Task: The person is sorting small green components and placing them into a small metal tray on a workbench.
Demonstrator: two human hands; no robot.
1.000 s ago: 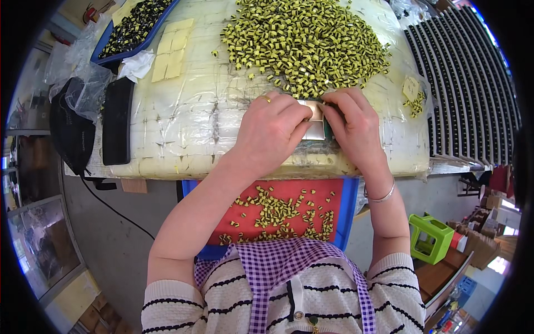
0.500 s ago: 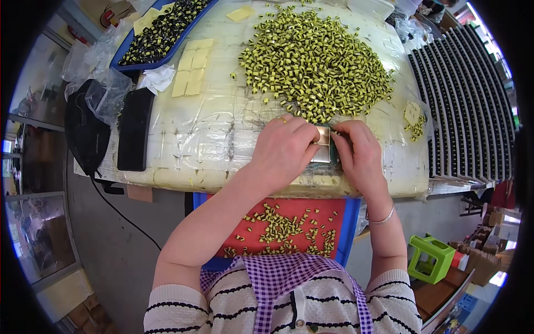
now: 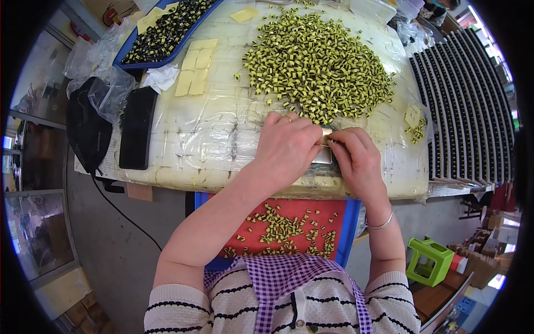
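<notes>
— Both sets of fingertips (image 3: 334, 140) pinched onto one small silvery metal block (image 3: 323, 154), left hand (image 3: 286, 147) closing over it from the left, right hand (image 3: 357, 158) from the right. Held just above the near edge of the plastic-wrapped table (image 3: 211, 139).

— And around them?

— Just beyond the knuckles, a big heap of small yellow-and-black parts (image 3: 320, 64). Farther left, yellowish pads (image 3: 194, 67), a black flat case (image 3: 137, 127) and a blue tray (image 3: 161, 39) of darker parts. On the right, a ribbed black rack (image 3: 473, 106). Below the table edge, a red-lined tray (image 3: 289, 225) with more scattered parts, over the lap.
</notes>
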